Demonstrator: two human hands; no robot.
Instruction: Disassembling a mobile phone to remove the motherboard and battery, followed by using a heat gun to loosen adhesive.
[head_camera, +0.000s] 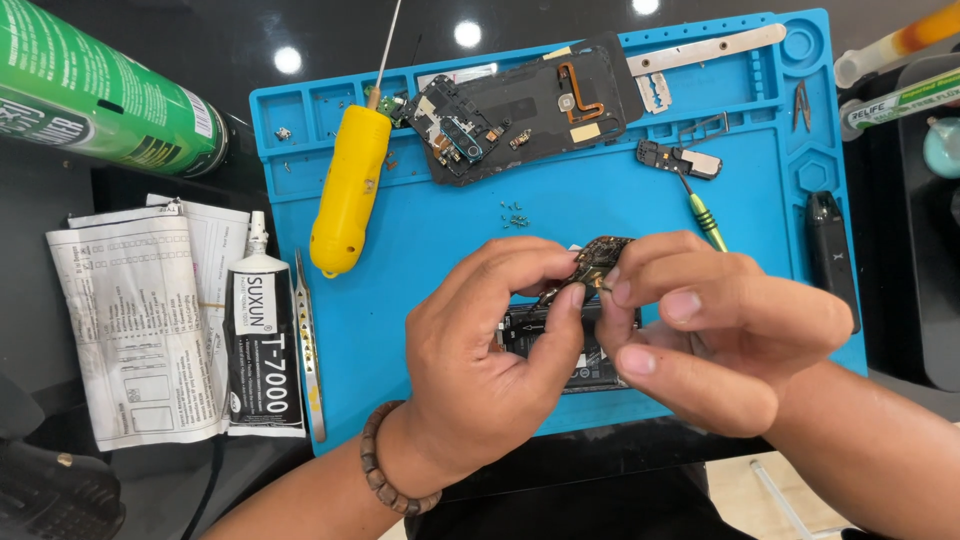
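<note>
Head view, both hands raised over blue mat, left hand and right hand fingertips pinching small circuit board

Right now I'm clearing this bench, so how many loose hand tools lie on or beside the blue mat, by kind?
Yellow-handled tool with metal shaft: 1
Green-handled thin screwdriver: 1
Steel tweezers: 2
Flat metal pry bar: 1
Total: 5

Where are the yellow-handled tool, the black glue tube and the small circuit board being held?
yellow-handled tool (346, 190), head view, mid handle
black glue tube (263, 350), head view, tube body
small circuit board (598, 257), head view, upper part between fingertips
</note>
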